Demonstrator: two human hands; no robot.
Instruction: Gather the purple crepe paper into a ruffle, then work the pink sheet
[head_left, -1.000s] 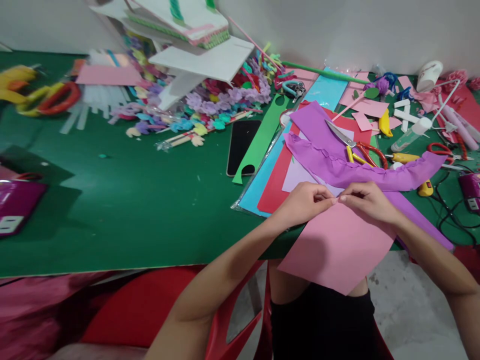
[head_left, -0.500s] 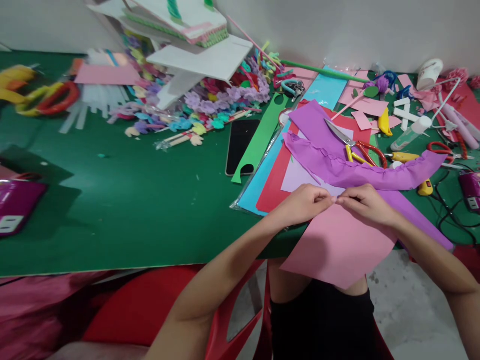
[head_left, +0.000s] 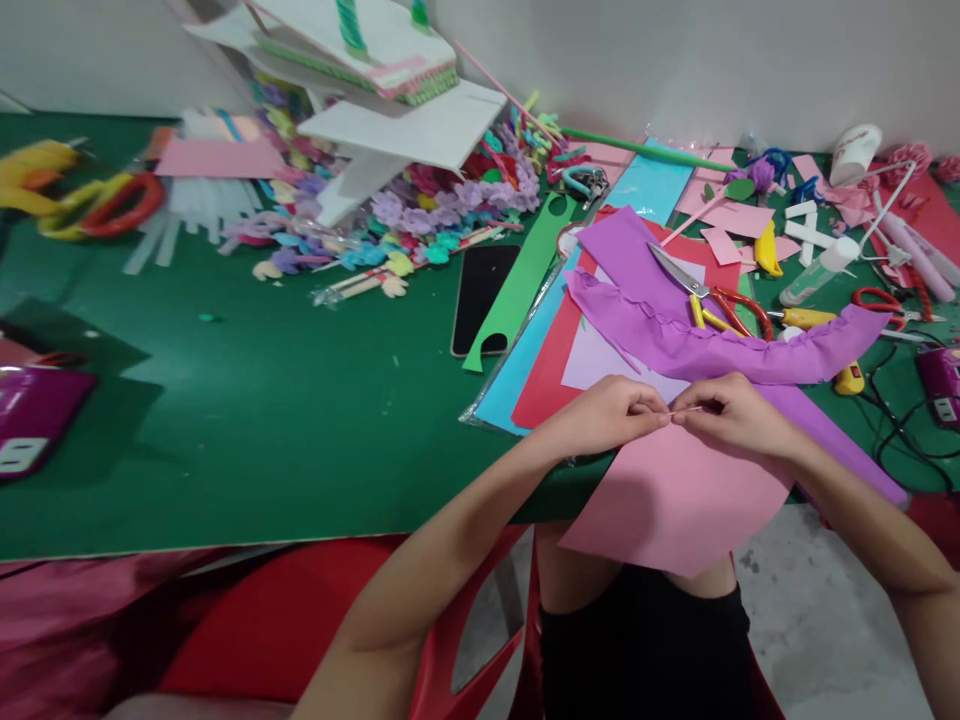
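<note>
1. Now my left hand (head_left: pixel 611 410) and right hand (head_left: pixel 731 412) pinch the far edge of the pink sheet (head_left: pixel 675 500), fingertips almost meeting.
2. Only a thin lip looks turned there; the near part hangs flat off the green table (head_left: pixel 262 420).
3. Beyond, the purple ruffled strip (head_left: pixel 712 345) and scissors (head_left: pixel 701 290) lie untouched.
</note>
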